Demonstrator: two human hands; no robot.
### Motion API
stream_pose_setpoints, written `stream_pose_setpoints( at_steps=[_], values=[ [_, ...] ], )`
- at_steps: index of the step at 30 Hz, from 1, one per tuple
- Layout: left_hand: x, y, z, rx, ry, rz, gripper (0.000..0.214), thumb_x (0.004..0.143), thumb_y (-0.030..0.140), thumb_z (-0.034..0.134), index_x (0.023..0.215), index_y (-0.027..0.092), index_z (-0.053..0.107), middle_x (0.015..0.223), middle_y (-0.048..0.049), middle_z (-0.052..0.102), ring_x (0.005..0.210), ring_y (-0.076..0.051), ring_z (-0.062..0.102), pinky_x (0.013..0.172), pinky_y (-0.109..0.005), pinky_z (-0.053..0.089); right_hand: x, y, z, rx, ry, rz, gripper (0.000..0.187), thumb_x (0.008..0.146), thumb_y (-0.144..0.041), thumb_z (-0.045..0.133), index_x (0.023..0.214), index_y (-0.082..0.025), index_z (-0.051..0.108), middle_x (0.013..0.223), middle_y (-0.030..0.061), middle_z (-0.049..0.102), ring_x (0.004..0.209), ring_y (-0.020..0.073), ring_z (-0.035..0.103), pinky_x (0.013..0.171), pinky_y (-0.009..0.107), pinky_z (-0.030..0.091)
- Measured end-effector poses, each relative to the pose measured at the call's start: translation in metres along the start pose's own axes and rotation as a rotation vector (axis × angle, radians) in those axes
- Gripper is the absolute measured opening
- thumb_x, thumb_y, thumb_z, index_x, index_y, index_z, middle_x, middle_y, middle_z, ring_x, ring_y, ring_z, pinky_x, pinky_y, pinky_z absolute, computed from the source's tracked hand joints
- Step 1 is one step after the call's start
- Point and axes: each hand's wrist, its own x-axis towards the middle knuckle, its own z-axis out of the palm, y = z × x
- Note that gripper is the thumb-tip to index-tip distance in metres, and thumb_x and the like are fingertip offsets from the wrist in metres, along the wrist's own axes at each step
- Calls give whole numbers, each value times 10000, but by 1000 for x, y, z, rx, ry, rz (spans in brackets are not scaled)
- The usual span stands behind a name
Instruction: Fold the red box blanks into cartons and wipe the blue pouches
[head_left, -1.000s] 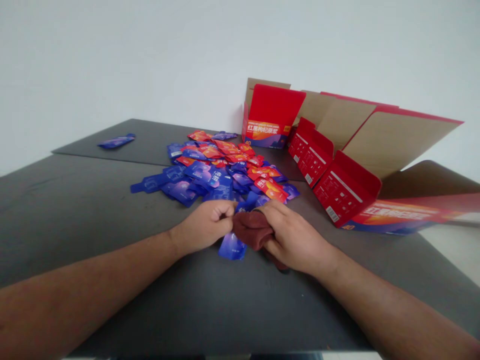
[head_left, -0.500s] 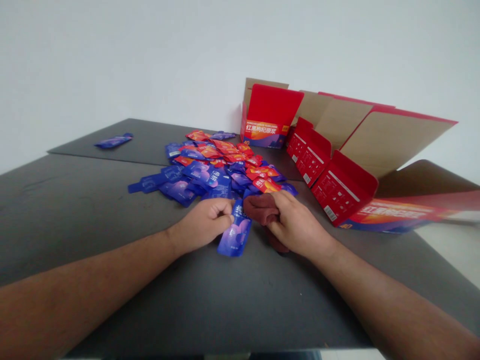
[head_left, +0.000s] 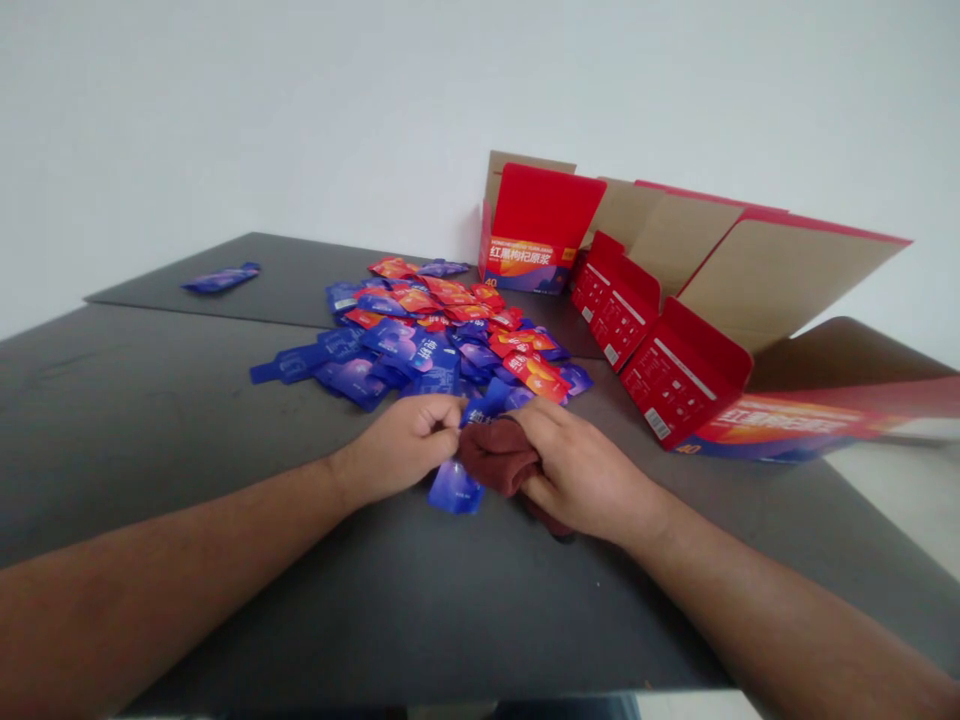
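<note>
Brown cloth [head_left: 499,452], bunched in your right hand [head_left: 581,470], now lies across the middle of the blue-purple pouch [head_left: 455,490]; half a second ago it sat to the right, leaving the printed front bare. Your right fingers are closed around the cloth. Your left hand [head_left: 412,445] pinches the pouch's left edge, thumb against curled fingers. The pouch is between your hands, its lower end showing below the cloth. Just beyond lies a heap of red and blue pouches [head_left: 409,345] on the dark grey table [head_left: 480,610]. Behind it stands a red goji-puree carton [head_left: 521,265], lid raised, with more open cartons [head_left: 679,385] to the right. A single blue pouch [head_left: 222,279] lies far left.
</note>
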Motion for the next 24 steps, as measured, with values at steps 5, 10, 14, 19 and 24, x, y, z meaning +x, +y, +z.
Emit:
stream_pose_setpoints(
  at_steps=[5, 10, 14, 19, 24],
  values=[
    [0, 1, -1, 32, 21, 7, 210, 868, 317, 570, 691, 221, 512, 702, 32, 540, 668, -140, 505, 652, -285, 405, 1, 2, 0, -49, 103, 142, 206, 900, -119, 601, 1086, -206, 592, 1091, 108, 674, 1027, 277, 658, 892, 413, 546],
    [0, -2, -1, 14, -3, 11, 175, 849, 278, 568, 697, 221, 502, 686, 40, 521, 660, -137, 483, 648, -282, 389, 0, 0, 1, -21, 12, 21, 222, 879, -111, 608, 1069, -223, 594, 1082, 85, 666, 1001, 252, 646, 892, 388, 549],
    [0, -2, -1, 11, 11, 12, 207, 881, 306, 581, 706, 218, 511, 716, 31, 554, 680, -142, 513, 665, -287, 408, 1, 2, 0, -39, 87, 139, 216, 892, -116, 605, 1084, -212, 593, 1078, 97, 669, 1007, 263, 646, 900, 406, 550],
    [-1, -1, -1, 8, -15, 0, 163, 854, 285, 568, 713, 220, 520, 713, 27, 561, 683, -148, 514, 660, -290, 405, -1, -2, 1, 0, -16, -8, 216, 882, -118, 607, 1069, -225, 585, 1105, 89, 678, 1010, 250, 653, 874, 382, 547],
    [1, -3, -1, 26, 12, -6, 220, 879, 329, 582, 701, 222, 512, 712, 25, 568, 675, -147, 528, 662, -291, 421, 1, 4, 2, -33, 93, 120, 201, 892, -129, 601, 1067, -223, 569, 1076, 95, 665, 1004, 262, 643, 884, 401, 539]
  ],
)
